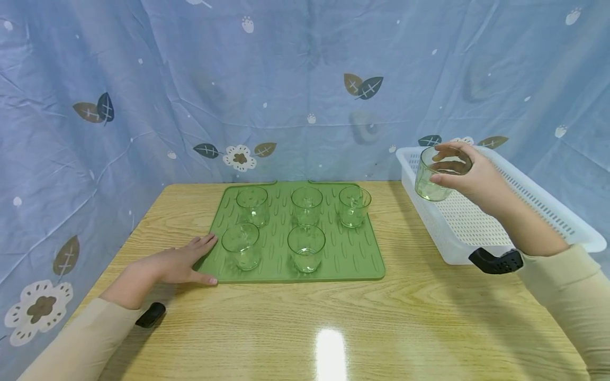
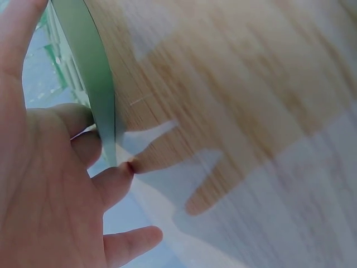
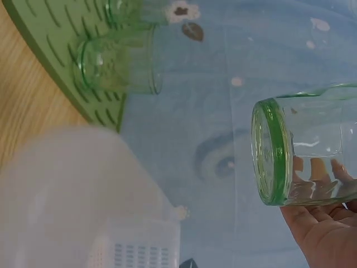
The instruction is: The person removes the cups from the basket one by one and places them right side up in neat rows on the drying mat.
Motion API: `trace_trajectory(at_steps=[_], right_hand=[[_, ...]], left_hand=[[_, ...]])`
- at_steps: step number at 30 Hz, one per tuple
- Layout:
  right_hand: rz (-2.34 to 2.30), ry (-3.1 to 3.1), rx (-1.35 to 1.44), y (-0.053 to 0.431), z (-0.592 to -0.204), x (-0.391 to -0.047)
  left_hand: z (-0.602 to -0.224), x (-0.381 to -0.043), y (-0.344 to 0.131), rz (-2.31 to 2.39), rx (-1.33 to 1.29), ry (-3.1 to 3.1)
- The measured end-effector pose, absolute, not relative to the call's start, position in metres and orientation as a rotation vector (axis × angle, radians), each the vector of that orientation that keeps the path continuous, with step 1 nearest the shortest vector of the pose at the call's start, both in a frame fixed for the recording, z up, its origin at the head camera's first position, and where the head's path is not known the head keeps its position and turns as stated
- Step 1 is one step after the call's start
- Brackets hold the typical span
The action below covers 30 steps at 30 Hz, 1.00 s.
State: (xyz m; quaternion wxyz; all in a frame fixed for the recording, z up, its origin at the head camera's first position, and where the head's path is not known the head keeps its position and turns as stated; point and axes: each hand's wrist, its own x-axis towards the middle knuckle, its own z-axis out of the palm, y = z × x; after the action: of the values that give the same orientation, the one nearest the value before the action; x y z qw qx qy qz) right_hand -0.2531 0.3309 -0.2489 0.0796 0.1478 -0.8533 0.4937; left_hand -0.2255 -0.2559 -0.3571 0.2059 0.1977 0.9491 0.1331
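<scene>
A clear, green-tinted drinking glass is held upright by my right hand, above the white basket's left side; the fingers curl round its far side and the thumb lies on the near side. The right wrist view shows the thick base of that glass and fingers behind its wall. My left hand rests at the left edge of the green drying mat, fingers spread. In the left wrist view, its fingertips touch the mat's edge. Several similar glasses stand upright on the mat in two rows.
The white perforated basket stands on the wooden table at the right. A blue patterned curtain hangs behind and along the left side. The mat's front right corner carries no glass.
</scene>
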Motion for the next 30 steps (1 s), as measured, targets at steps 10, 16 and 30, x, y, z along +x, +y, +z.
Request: trace_trajectory(at_steps=[10, 16, 30], right_hand=[[1.673, -2.445, 0.636, 0.309, -0.258, -0.245], [1.686, -2.412, 0.727, 0.292, -0.265, -0.241], [1.747, -2.412, 0.826, 0.265, -0.281, -0.238]], left_hand=[[-0.36, -0.227, -0.257, 0.388, 0.559, 2.632], [-0.359, -0.226, -0.257, 0.387, 0.545, 2.632], [-0.356, -0.225, -0.256, 0.379, 0.539, 2.63]])
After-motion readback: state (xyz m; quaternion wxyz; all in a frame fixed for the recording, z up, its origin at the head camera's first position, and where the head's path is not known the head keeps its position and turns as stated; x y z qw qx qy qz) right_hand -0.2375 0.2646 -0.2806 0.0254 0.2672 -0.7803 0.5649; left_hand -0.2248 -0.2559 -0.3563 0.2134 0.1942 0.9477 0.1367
